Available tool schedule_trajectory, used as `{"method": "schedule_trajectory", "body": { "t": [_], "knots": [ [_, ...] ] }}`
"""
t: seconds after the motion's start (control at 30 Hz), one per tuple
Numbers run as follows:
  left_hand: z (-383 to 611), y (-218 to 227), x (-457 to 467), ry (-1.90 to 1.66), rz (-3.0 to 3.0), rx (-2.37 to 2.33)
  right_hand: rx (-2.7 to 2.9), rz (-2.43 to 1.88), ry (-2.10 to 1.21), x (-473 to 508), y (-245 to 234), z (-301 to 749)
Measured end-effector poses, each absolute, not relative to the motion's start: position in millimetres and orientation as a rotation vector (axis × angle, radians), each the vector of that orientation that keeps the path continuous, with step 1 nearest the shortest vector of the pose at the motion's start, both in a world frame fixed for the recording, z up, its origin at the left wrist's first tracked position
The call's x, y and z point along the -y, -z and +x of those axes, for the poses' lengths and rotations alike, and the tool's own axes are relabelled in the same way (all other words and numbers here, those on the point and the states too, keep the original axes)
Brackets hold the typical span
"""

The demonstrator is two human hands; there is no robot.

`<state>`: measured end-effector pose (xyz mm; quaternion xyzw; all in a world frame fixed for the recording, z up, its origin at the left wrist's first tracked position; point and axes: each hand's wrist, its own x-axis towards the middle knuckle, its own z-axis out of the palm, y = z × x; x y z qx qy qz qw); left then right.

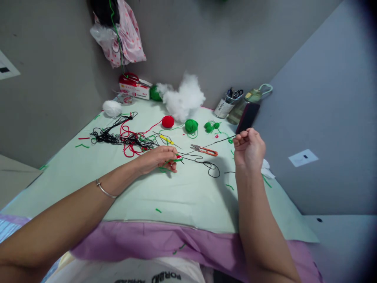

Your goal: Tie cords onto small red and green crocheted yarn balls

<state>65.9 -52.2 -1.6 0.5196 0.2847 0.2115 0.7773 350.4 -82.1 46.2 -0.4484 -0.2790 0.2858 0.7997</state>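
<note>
My left hand [160, 159] is closed on a small crocheted piece [178, 158] in red, white and green, low over the table's middle. From that piece a black thread [203, 148] runs up to the right, stretched nearly straight. Its far end is pinched in my right hand [249, 147], raised in front of the phone; whether a needle is between those fingers I cannot tell. Beneath the thread lie orange-handled thread snips [208, 151], blades pointing left. A loose loop of black thread [214, 169] rests on the table right of the left hand.
Tangled black yarn [110, 135] and a yellow-handled crochet hook [166, 139] lie left of centre. Behind are a red yarn ball [167, 122], a green yarn ball [191, 126] and white stuffing [185, 98]. A pen holder [225, 106] and a dark phone [247, 118] stand right.
</note>
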Motion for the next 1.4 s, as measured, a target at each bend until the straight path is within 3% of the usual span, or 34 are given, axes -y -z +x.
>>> {"method": "schedule_trajectory", "body": {
  "t": [0.43, 0.7, 1.0, 1.4],
  "knots": [
    [65.8, 2.1, 51.6, -0.449, 1.123, -0.638, 0.591, -0.935, -0.539, 81.6, -48.6, 358.0],
    [67.5, 2.1, 52.2, -0.609, 1.037, -0.701, 1.220, -1.152, -0.893, 98.3, -38.1, 293.1],
    [68.9, 1.7, 53.5, -0.739, 0.980, -0.638, 1.793, -1.352, -0.591, 115.5, -22.9, 257.5],
    [69.9, -5.9, 55.1, -0.758, 0.971, -0.710, 1.728, -1.434, -0.689, 119.6, -24.6, 254.8]
  ]
}}
